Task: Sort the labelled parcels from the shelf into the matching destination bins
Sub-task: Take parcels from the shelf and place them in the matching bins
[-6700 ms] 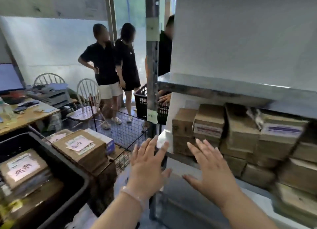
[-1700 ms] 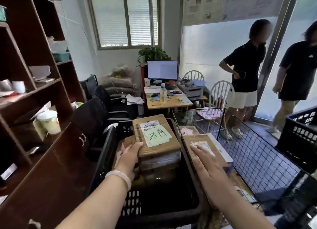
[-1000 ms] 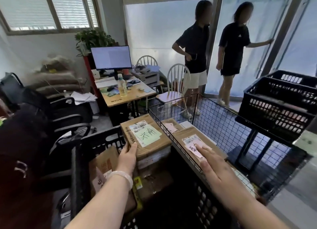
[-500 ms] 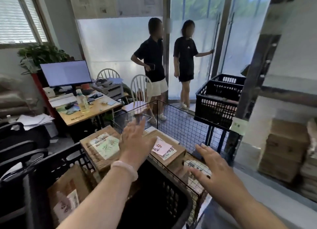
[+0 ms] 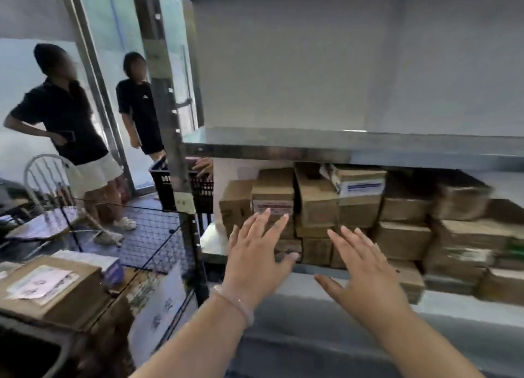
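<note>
Grip: neither hand holds anything. The left hand (image 5: 255,253) and right hand (image 5: 365,270) are both spread flat, fingers straight and apart, backs toward the camera.
Left hand: raised in front of the leftmost parcel stacks, with its fingertips over a box bearing a white printed label. Whether it touches the box cannot be told. A pale bead bracelet (image 5: 241,306) circles the wrist.
Right hand: just beside the left, in front of the lower boxes of the middle stacks.
Parcels: brown cardboard parcels (image 5: 314,202) stand in several stacked columns on the lower board of the shelf. Those at the right are blurred.
Shelf: a grey metal shelf (image 5: 340,148) whose upright post rises left of the hands.
Bins: a black wire-mesh bin (image 5: 153,236) stands left of the post. A black plastic crate (image 5: 198,190) sits behind the post.
Lower left: a brown labelled parcel (image 5: 48,289) lies near the wire mesh. Which bin holds it cannot be told.
Background: two people in dark tops (image 5: 65,114) stand at the left, with a white spindle-back chair (image 5: 45,173) near them.
</note>
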`<state>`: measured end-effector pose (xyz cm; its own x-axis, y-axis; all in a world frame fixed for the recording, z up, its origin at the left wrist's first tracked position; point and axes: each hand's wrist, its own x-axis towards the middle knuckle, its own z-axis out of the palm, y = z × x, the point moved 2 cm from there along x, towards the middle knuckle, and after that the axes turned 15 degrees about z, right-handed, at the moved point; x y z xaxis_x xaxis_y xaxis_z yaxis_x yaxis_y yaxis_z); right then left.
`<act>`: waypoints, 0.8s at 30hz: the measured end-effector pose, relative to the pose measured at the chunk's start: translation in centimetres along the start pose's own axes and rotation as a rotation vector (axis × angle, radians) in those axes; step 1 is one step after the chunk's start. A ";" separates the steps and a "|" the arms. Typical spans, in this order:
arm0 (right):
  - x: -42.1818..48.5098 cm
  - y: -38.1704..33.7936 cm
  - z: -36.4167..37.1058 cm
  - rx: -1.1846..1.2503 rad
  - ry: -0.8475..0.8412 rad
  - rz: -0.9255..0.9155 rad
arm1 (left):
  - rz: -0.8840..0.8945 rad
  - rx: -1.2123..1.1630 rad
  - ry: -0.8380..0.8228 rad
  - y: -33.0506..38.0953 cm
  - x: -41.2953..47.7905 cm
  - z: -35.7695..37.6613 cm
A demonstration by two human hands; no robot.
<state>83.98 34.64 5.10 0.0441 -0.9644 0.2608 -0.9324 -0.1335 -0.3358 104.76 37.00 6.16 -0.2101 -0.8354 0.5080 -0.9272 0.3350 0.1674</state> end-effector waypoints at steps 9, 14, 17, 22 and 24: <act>-2.4 20.6 -7.6 -0.093 0.112 0.234 | 0.242 -0.193 -0.081 20.0 8.2 10.4; -3.2 27.9 -10.5 -0.069 0.149 0.358 | 0.354 -0.260 -0.154 27.5 11.4 14.1; -3.4 31.2 -10.4 -0.046 0.146 0.415 | 0.402 -0.307 -0.200 30.5 13.0 16.6; -1.6 36.3 -10.0 -0.045 0.133 0.477 | 0.449 -0.345 -0.231 33.6 16.5 20.8; 0.0 38.1 -10.3 -0.028 0.152 0.497 | 0.466 -0.356 -0.223 34.5 18.6 22.3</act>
<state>44.79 31.88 1.69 -0.4573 -0.8654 0.2047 -0.8369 0.3408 -0.4284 61.91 23.31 2.60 -0.6628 -0.6245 0.4131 -0.5705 0.7785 0.2617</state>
